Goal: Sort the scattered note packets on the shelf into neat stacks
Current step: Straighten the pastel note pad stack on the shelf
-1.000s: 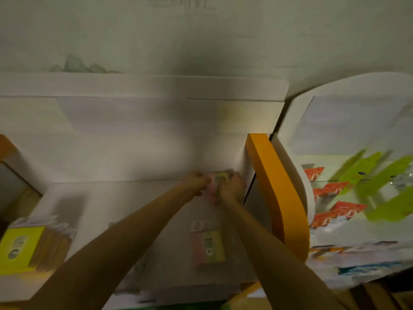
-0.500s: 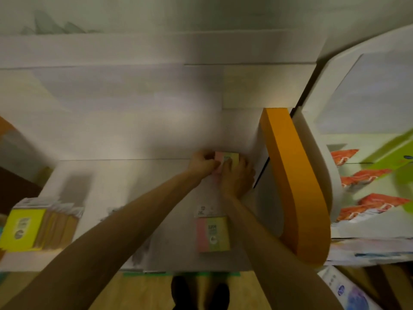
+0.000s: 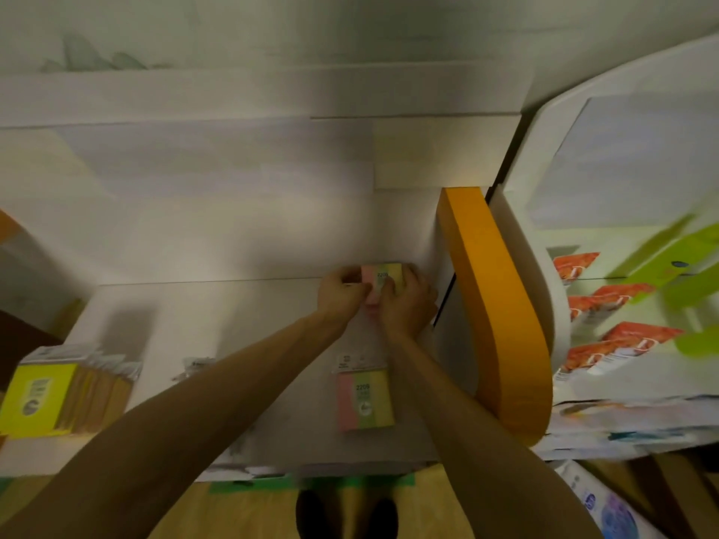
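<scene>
Both hands meet at the back of the white shelf (image 3: 241, 328), close to its right end beside the orange curved panel (image 3: 502, 317). The left hand (image 3: 340, 291) has its fingers curled round the left edge of a pink-and-yellow note packet (image 3: 383, 274), and the right hand (image 3: 408, 305) lies over the packet's right and near side, fingers bent against it, thumb on its face. The packet sits against the back wall of the shelf, in the rear right corner.

A second pink, green and yellow note packet (image 3: 363, 398) lies flat nearer the front edge, between the two forearms, well apart from the held one. At the shelf's left end a row of yellow packets (image 3: 42, 398) stands on edge. To the right of the orange panel, orange-red packets (image 3: 607, 344) and lime-green cards (image 3: 696, 262) hang in the next bay, blurred.
</scene>
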